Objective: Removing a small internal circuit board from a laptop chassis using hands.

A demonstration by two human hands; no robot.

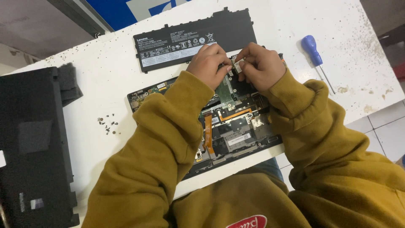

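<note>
An opened laptop base (236, 135) lies on the white table (109, 80), its circuit board and orange ribbon cable (208, 133) exposed. Both my hands work at its far edge. My right hand (261, 63) pinches a small silver-labelled card (238, 65) between thumb and fingers. My left hand (207, 64) has its fingertips closed on the near end of the same small card, over the green board (225, 89). My mustard-coloured sleeves hide much of the laptop's left and right sides.
A flat black battery pack (194, 36) lies beyond the laptop. A blue-handled screwdriver (315, 55) rests at the right. Several loose screws (107, 124) sit left of the laptop. A black cover panel (33, 143) with a grey foam pad (68, 82) lies far left.
</note>
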